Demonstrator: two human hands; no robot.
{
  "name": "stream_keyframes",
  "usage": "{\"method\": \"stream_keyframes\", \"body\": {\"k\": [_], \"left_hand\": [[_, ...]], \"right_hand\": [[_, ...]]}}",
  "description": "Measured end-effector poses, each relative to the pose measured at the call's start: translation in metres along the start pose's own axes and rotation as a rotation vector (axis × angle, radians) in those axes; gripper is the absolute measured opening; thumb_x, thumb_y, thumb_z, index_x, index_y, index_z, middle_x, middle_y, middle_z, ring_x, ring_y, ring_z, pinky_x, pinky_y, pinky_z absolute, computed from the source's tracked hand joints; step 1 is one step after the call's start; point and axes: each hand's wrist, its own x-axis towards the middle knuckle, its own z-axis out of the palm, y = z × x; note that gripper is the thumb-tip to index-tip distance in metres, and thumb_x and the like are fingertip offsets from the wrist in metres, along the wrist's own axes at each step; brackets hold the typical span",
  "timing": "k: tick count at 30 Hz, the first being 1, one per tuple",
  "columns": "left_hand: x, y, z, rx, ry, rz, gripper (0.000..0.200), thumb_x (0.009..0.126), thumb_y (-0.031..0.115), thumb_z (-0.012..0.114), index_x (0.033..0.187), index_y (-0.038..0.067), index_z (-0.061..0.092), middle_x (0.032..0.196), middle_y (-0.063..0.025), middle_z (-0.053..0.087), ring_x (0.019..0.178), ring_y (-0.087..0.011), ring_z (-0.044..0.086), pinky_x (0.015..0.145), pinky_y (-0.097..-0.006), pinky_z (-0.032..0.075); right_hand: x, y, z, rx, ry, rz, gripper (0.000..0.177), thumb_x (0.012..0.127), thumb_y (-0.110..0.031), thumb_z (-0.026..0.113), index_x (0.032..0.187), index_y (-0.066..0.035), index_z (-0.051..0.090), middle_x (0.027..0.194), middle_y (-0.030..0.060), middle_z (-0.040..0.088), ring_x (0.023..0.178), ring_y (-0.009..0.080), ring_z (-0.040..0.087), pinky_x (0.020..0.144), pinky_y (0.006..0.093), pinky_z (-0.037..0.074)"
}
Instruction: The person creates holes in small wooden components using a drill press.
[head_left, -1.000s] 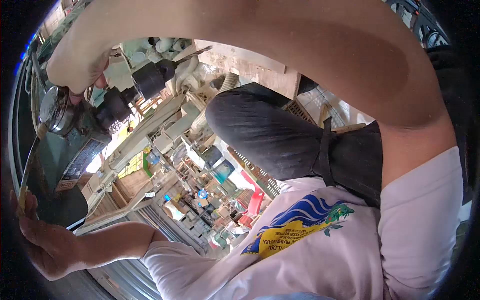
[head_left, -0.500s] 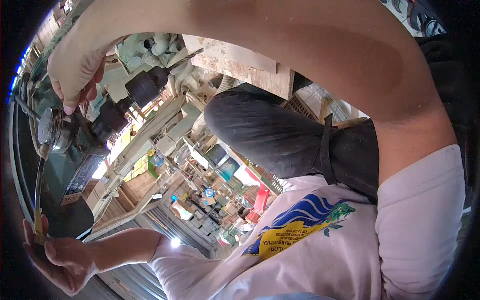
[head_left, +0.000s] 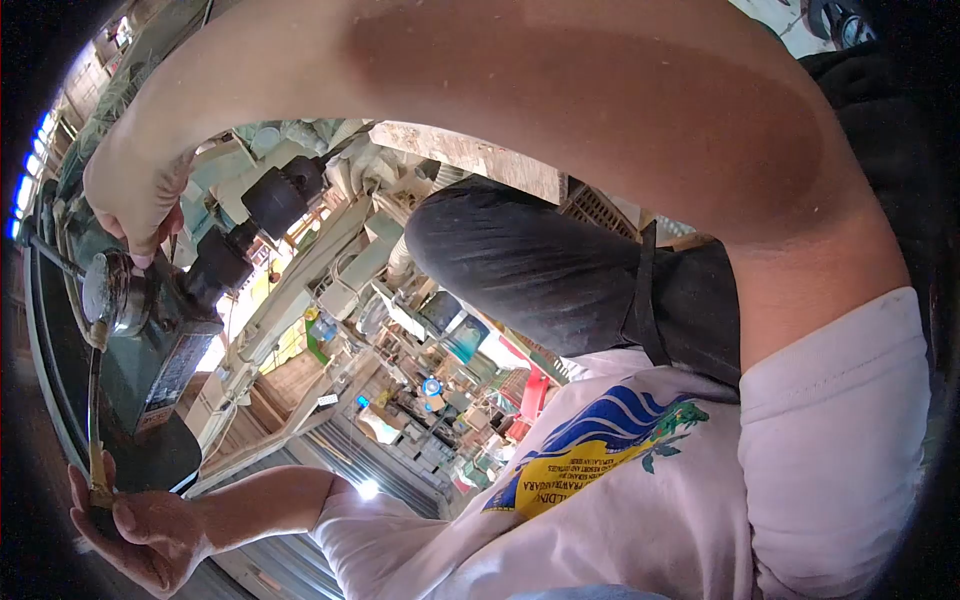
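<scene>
My right hand (head_left: 140, 195) reaches across the upper left with curled fingers, its fingertips at the rim of a round metal hub (head_left: 108, 292) on a green drilling machine (head_left: 150, 365). Anything between those fingers is hidden. Low at the left, my left hand (head_left: 150, 535) has its thumb and fingers round the yellowish end (head_left: 102, 482) of a thin metal lever (head_left: 94, 400) that runs down from the hub. Right of my right hand is a black chuck (head_left: 283, 197) with a drill bit (head_left: 345, 143) pointing up and right.
A wooden board (head_left: 470, 155) lies beyond the drill bit, near my dark-trousered knee (head_left: 480, 240). Shelves and cluttered goods, a red chair (head_left: 534, 393) and a corrugated metal wall (head_left: 335, 455) show behind. A brown crate (head_left: 600, 208) stands beside my leg.
The view has shifted, so the machine and both hands appear slightly lower. My right forearm covers more of the wooden board. Both hands keep their places at the hub and lever.
</scene>
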Motion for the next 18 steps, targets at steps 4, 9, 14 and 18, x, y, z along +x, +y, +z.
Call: {"method": "stream_keyframes", "body": {"k": [4, 9, 14, 18], "left_hand": [[-0.0032, 0.0015, 0.0008, 0.019, 0.001, -0.009, 0.037, 0.098, 0.014, 0.061, 0.112, -0.020, 0.058, 0.103, -0.0363, 0.066, 0.085, -0.0408, 0.072, 0.060, -0.0401, 0.067], [-0.0032, 0.0042, 0.0010, 0.003, 0.012, -0.057, 0.038, 0.098, 0.016, 0.061, 0.112, -0.019, 0.059, 0.103, -0.0358, 0.066, 0.086, -0.0402, 0.072, 0.061, -0.0401, 0.067], [-0.0035, 0.0029, 0.0004, 0.107, 0.010, -0.003, 0.040, 0.098, 0.018, 0.061, 0.112, -0.019, 0.059, 0.104, -0.0351, 0.066, 0.087, -0.0386, 0.072, 0.063, -0.0389, 0.067], [-0.0044, 0.0020, -0.0001, 0.041, 0.004, -0.027, 0.040, 0.099, 0.018, 0.061, 0.113, -0.020, 0.058, 0.104, -0.0350, 0.066, 0.088, -0.0382, 0.072, 0.064, -0.0387, 0.067]], "right_hand": [[0.0086, 0.0038, 0.0099, 0.032, 0.026, 0.011, 0.033, 0.088, -0.033, 0.073, 0.084, 0.000, 0.071, 0.077, 0.0061, 0.067, 0.074, 0.0148, 0.069, 0.071, 0.0291, 0.056], [0.0101, 0.0022, 0.0120, 0.026, 0.034, -0.003, 0.032, 0.088, -0.032, 0.073, 0.085, 0.000, 0.071, 0.078, 0.0062, 0.068, 0.074, 0.0149, 0.069, 0.071, 0.0289, 0.057], [0.0063, 0.0004, 0.0095, -0.010, 0.041, -0.017, 0.032, 0.088, -0.032, 0.073, 0.085, 0.000, 0.071, 0.080, 0.0064, 0.069, 0.075, 0.0150, 0.069, 0.071, 0.0287, 0.057], [0.0015, -0.0016, 0.0088, -0.042, 0.045, -0.026, 0.031, 0.089, -0.031, 0.073, 0.085, 0.000, 0.071, 0.081, 0.0065, 0.069, 0.075, 0.0150, 0.069, 0.071, 0.0285, 0.057]]}}
